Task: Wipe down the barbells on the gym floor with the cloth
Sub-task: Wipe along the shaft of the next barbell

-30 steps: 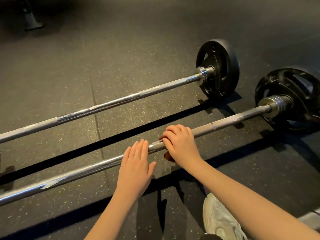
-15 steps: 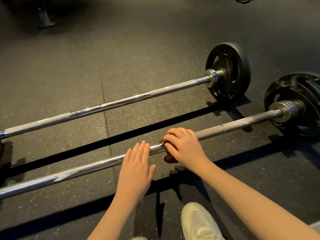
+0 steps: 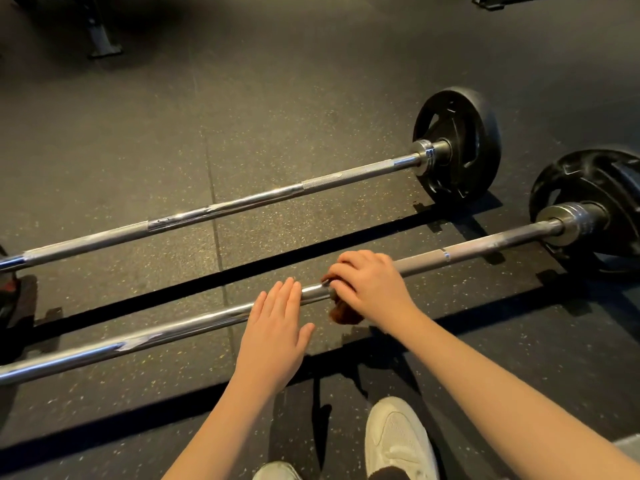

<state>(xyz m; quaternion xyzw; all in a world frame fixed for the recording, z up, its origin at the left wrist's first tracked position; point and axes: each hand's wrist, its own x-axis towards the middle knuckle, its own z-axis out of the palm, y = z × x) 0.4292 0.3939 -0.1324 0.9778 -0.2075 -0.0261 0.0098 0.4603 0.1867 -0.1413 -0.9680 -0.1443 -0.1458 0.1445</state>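
No text, label, brand or number is readable anywhere here.

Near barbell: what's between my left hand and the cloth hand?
Head view: only a short bare stretch of the near barbell shaft separates the left hand from the brown cloth gripped by the right hand.

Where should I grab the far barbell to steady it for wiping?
Probably the knurled stretch of the far barbell near its plate, coming from above with fingers wrapped over the shaft. It lies level, held off the floor by the plate, so fingers can likely curl underneath, and the knurling gives grip.
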